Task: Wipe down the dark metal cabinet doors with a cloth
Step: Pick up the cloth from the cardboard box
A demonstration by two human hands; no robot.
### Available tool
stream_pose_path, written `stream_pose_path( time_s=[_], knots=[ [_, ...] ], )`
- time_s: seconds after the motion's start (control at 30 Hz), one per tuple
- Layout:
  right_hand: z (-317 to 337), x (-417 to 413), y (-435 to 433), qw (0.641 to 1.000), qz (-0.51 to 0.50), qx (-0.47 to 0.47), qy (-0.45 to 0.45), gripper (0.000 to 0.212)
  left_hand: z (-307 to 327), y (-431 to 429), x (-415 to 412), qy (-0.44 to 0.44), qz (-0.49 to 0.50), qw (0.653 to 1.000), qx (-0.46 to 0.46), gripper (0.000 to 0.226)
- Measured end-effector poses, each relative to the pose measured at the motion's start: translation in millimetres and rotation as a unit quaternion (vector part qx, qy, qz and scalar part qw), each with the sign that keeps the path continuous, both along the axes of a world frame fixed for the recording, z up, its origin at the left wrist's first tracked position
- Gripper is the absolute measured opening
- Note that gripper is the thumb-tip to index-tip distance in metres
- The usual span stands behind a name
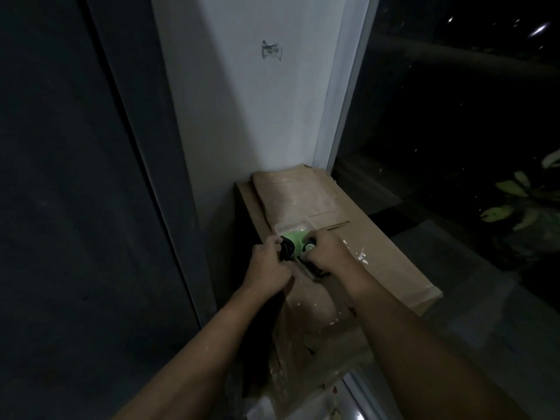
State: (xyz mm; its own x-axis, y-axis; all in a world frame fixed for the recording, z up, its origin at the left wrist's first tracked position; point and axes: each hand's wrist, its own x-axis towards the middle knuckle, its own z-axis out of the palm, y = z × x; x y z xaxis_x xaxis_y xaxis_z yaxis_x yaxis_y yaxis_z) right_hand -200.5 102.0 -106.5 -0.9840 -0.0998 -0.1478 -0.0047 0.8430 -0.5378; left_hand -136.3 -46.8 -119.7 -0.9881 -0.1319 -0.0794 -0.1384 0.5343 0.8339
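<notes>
The dark metal cabinet door (60, 177) fills the left side, with a vertical seam running down it. Both hands meet over a cardboard box (378, 253) beside the door. My left hand (266, 268) is closed on a black bunched thing (286, 248), possibly the cloth; the dim light hides its detail. My right hand (327, 253) grips a small dark object with a round white end (309, 247). Between and behind the hands a bright green item (295, 236) lies in a shallow white container (285, 226) on the box.
A white wall column (242, 116) rises behind the box, with a small clear hook (271, 50) stuck on it. Dark window glass (454, 116) lies to the right, with plant leaves (515, 201) outside. A pale frame edge (360, 395) shows at the bottom.
</notes>
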Motion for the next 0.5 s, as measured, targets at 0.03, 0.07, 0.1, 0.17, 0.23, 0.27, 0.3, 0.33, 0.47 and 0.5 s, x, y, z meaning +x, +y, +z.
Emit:
stream_pose_path(
  time_s=[0.03, 0.07, 0.1, 0.17, 0.23, 0.27, 0.3, 0.33, 0.47, 0.5],
  knots=[
    [-1, 1, 2, 1.000, -0.011, -0.021, 0.012, 0.035, -1, 0, 0, 0.005, -0.001, 1.000, -0.001, 0.058],
    [-2, 1, 5, 0.999, -0.019, -0.040, 0.026, 0.035, 0, 0, 0, 0.010, 0.000, 1.000, -0.001, 0.057],
    [-3, 1, 7, 0.998, -0.025, -0.050, 0.039, 0.036, 0, 1, 0, 0.015, 0.002, 1.000, 0.003, 0.057],
    [0, 2, 13, 0.995, -0.030, -0.064, 0.068, 0.039, 3, 2, 0, 0.025, 0.003, 1.000, 0.005, 0.055],
    [7, 2, 20, 0.989, -0.041, -0.099, 0.105, 0.035, 8, 4, 0, 0.047, 0.002, 0.999, 0.011, 0.054],
    [11, 2, 24, 0.983, -0.053, -0.129, 0.123, 0.031, 10, 6, 0, 0.058, 0.003, 0.998, 0.018, 0.053],
    [16, 3, 28, 0.975, -0.067, -0.161, 0.138, 0.028, 13, 7, -1, 0.068, 0.003, 0.997, 0.024, 0.052],
    [21, 4, 33, 0.967, -0.077, -0.195, 0.148, 0.026, 18, 9, -1, 0.073, 0.005, 0.997, 0.025, 0.050],
    [47, 17, 49, 0.917, -0.088, -0.365, 0.133, 0.023, 40, 20, 7, 0.125, -0.016, 0.992, 0.026, 0.049],
    [56, 23, 52, 0.902, -0.082, -0.408, 0.116, 0.022, 50, 23, 12, 0.150, -0.028, 0.988, 0.021, 0.052]
  ],
)
